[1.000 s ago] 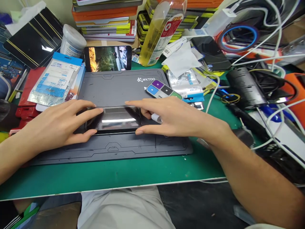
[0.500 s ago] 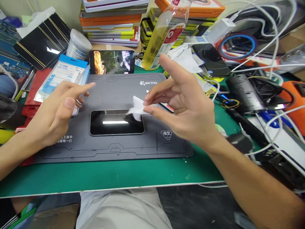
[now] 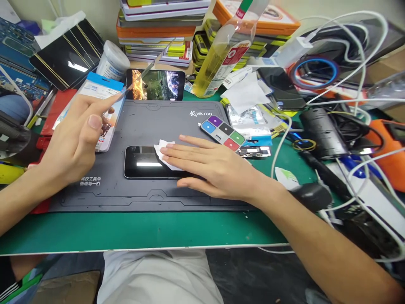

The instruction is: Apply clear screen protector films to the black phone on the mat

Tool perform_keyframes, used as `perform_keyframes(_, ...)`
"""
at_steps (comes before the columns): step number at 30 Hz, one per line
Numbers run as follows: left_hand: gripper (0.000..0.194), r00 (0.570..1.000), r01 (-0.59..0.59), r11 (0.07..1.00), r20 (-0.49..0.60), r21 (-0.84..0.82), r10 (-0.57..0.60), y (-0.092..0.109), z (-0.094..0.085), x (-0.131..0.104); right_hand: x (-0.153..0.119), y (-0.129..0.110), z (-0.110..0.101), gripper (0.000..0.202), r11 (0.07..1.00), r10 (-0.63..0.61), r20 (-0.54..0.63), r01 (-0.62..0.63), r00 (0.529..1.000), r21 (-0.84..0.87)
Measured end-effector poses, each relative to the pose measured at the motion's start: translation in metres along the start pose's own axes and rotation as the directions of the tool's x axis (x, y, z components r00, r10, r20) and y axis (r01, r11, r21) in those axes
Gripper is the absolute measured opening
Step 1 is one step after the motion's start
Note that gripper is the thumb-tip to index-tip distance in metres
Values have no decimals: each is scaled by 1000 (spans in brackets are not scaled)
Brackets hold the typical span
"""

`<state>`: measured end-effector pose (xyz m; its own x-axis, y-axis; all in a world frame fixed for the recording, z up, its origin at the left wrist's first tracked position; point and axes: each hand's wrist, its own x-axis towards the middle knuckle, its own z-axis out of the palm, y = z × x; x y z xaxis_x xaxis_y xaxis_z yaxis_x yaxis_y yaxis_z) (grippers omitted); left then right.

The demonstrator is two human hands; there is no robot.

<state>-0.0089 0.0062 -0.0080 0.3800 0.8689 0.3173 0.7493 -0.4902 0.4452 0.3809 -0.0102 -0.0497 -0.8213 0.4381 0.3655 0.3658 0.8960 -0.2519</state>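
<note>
On the grey mat [image 3: 126, 192] a black-screened phone [image 3: 137, 157] lies face up. Stretched out flat, the fingers of my right hand [image 3: 215, 166] press a white wipe [image 3: 162, 147] onto the phone's right part, which they hide. My left hand [image 3: 76, 141] hovers over the mat's left side, curled with its index finger extended along a thin metal blade-like tool [image 3: 147, 72]. The tool slants up and away in front of a lit phone [image 3: 155, 84] at the back; its exact kind I cannot make out. A clear-fronted package [image 3: 109, 133] is partly behind that hand.
A bottle of yellow liquid [image 3: 218, 59] leans beside stacked boxes [image 3: 155, 31] at the back. Right of the mat are a coloured-button pad [image 3: 223, 133], a white paper [image 3: 247, 95], cables and a blue tape roll [image 3: 314, 69]. A white jar [image 3: 112, 61] stands back left.
My right hand has come down from a raised pinch and flattened, laying the wipe on the phone. The left hand's tool now shows sharply instead of blurred. The view has shifted slightly.
</note>
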Motion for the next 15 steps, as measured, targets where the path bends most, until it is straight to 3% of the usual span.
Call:
perform_keyframes(4,88,999,-28,996,47,90,23,-6,1,2,1,1,0,51,999,22,14,-23,1000,26)
perform_keyframes(10,95,999,17,999,52,30,-18,-7,3,7,7,-5,5,57,999,3,62,-1,998,-37)
perform_keyframes(15,100,997,2,1000,75,3,-2,-5,5,5,31,-15,9,71,992,-67,104,78,992,-99)
